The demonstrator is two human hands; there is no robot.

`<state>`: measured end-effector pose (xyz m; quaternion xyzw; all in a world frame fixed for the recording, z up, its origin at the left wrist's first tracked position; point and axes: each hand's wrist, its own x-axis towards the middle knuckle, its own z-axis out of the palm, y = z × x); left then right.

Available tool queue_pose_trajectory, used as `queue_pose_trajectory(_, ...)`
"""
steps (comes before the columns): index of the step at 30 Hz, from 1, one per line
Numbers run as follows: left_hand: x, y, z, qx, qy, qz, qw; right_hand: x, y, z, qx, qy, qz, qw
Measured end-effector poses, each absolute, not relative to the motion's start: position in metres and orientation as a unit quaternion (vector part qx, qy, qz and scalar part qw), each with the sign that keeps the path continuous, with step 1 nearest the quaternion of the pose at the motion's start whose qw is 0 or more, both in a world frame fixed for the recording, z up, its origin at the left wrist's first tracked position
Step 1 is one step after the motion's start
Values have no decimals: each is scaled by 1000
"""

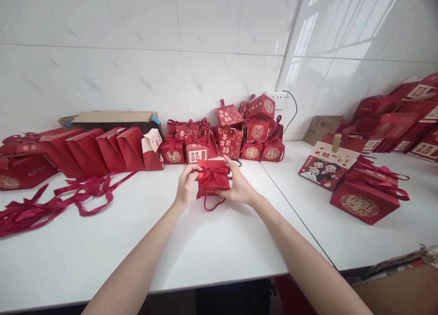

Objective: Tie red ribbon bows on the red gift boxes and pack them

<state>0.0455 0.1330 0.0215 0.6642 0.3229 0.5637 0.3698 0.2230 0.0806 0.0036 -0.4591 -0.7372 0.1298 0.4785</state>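
Note:
A small red gift box (214, 178) with a dark red ribbon bow on its near face is held between my two hands over the white table. A twisted cord handle (214, 206) hangs from its lower side. My left hand (187, 183) grips the box's left edge, thumb and fingers closed at the upper corner. On the opposite side my right hand (238, 182) clasps the right edge, its fingers bent around the corner. Just behind the held box stand several finished-looking red boxes (196, 153) with gold and white prints.
Loose red ribbons (97, 191) lie at the left, before a row of red boxes (91, 151). More boxes are stacked in the middle and far right (379, 125). A bow-tied box (364, 198) stands at the right. An open carton (404, 283) sits by the table's front edge.

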Motion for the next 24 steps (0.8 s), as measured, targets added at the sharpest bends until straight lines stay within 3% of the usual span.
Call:
queue_pose_trajectory(14, 48, 136, 24, 620, 341, 453, 543, 235, 85, 1, -460, -733, 60, 498)
queue_pose_trajectory(24, 45, 138, 26, 645, 368, 416, 524, 240, 87, 0, -462, -733, 45, 496)
